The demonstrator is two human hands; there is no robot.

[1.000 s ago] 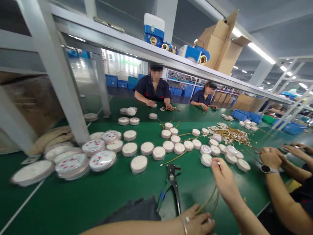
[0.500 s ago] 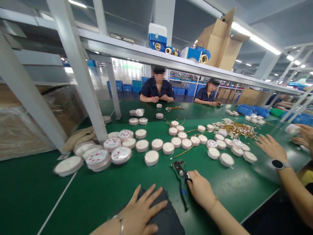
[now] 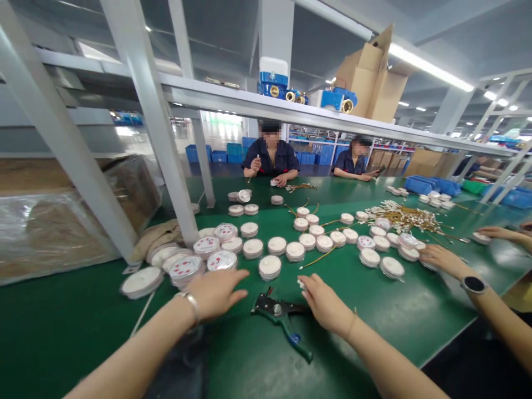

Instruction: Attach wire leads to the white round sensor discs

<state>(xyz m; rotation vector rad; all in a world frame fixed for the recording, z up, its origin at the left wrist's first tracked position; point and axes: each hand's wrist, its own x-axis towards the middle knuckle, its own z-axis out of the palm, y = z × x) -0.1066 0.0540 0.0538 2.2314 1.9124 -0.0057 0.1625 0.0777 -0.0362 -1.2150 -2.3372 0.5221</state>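
My left hand reaches over the front of the round white discs, several of which have red-marked faces. Its thumb and fingers are apart and nothing shows in them. Pinched at the fingertips of my right hand is a small white piece, mostly covered by the fingers. Just left of that hand a wire stripper with a black head and green handles lies on the green table; one black arm of it runs to my fingers, and I cannot tell whether they touch it. A single white disc sits between my hands.
Yellow wires with white ends lie heaped at the right. A co-worker's hand with a watch touches discs there. Shelf posts rise at left; a dark cloth lies under my left forearm. Two people sit opposite.
My left hand has left the dark cloth and moved forward to the discs. The wire stripper has turned, its head now pointing left. The co-worker's watch hand has lowered onto the discs.
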